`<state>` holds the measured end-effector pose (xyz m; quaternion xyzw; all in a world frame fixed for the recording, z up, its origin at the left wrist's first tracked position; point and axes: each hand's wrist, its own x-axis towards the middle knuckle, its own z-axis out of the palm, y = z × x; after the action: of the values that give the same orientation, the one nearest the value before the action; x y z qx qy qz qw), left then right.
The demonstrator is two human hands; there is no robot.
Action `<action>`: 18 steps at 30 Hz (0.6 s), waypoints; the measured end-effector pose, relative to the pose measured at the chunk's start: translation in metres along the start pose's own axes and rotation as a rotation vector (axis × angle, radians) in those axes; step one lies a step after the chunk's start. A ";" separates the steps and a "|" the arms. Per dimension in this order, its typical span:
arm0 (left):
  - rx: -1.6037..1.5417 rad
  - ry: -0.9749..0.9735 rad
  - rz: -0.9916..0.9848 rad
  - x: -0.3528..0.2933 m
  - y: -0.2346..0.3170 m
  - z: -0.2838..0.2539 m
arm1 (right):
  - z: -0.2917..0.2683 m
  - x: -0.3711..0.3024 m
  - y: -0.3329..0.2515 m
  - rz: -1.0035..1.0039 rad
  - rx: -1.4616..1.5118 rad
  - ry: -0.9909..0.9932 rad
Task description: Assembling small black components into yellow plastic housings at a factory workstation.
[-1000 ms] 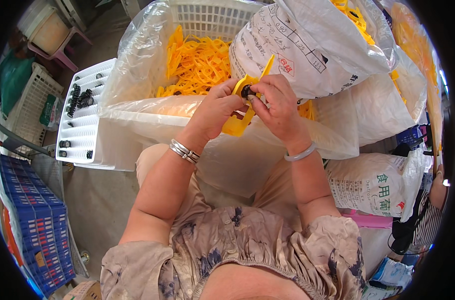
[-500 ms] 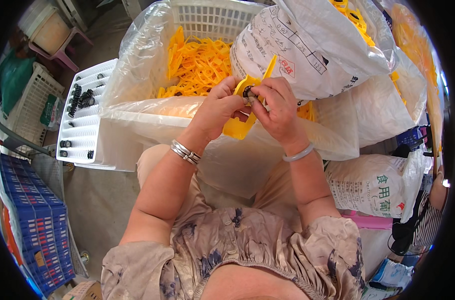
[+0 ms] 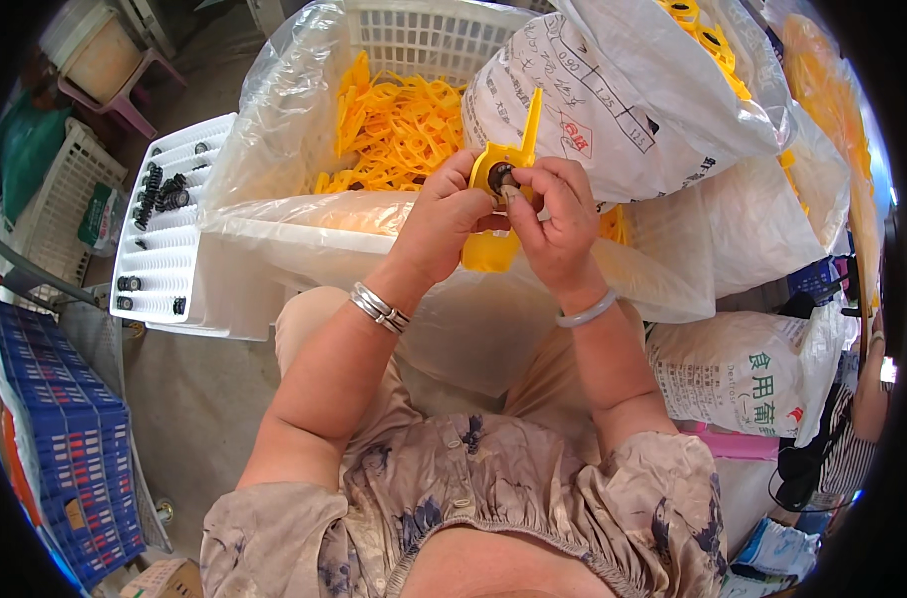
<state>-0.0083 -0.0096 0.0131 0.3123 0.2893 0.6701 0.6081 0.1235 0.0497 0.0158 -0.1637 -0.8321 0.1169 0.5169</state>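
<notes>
1. My left fingers (image 3: 470,205) grip a yellow plastic part (image 3: 488,253) over the white lattice crate (image 3: 424,42)'s near side.
2. My right fingers (image 3: 547,182), set narrow, hold a black round insert (image 3: 499,177) at the part's ring-shaped opening.

Handwritten upper sack (image 3: 628,135), green-lettered lower sack (image 3: 708,374)

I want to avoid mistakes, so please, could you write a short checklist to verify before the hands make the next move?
1. Left hand holds the yellow part: ok.
2. Right hand has its fingertips at the black piece: ok.
3. Black piece clear of fingers: not ok.
4. Black piece fully seated in the yellow part: cannot tell, fingers partly cover it.
5. Other black pieces in the white tray: ok.
6. More yellow parts in the white basket: ok.
</notes>
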 end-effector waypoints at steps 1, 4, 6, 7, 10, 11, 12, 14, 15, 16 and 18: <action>-0.007 -0.002 0.003 0.000 0.000 0.001 | 0.001 0.000 0.000 -0.019 -0.037 0.004; 0.036 0.001 0.028 0.000 -0.003 0.003 | 0.000 0.000 0.001 -0.018 -0.062 -0.008; 0.029 -0.005 0.036 -0.001 -0.002 0.004 | -0.001 0.000 0.001 -0.019 -0.061 -0.007; 0.022 -0.011 0.044 -0.001 -0.002 0.005 | -0.001 0.000 0.001 -0.019 -0.060 -0.006; 0.022 -0.004 0.045 -0.002 -0.001 0.008 | 0.000 -0.001 0.003 -0.064 -0.082 0.016; 0.022 -0.003 0.046 -0.001 -0.002 0.008 | 0.001 -0.001 0.003 -0.064 -0.081 0.016; 0.054 0.005 0.044 -0.001 -0.002 0.007 | 0.001 -0.001 0.002 -0.055 -0.082 0.023; 0.086 0.015 0.043 -0.001 -0.004 0.005 | 0.002 -0.001 0.002 -0.045 -0.081 0.030; 0.077 0.020 0.050 -0.001 -0.005 0.005 | 0.002 -0.001 0.002 -0.044 -0.089 0.025; 0.069 0.026 0.058 -0.001 -0.005 0.005 | 0.002 -0.001 0.003 -0.044 -0.096 0.021; 0.082 0.024 0.068 -0.001 -0.005 0.005 | 0.002 -0.002 0.003 -0.030 -0.092 0.020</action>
<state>-0.0010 -0.0103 0.0127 0.3383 0.3129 0.6817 0.5683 0.1232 0.0516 0.0128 -0.1761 -0.8337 0.0693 0.5188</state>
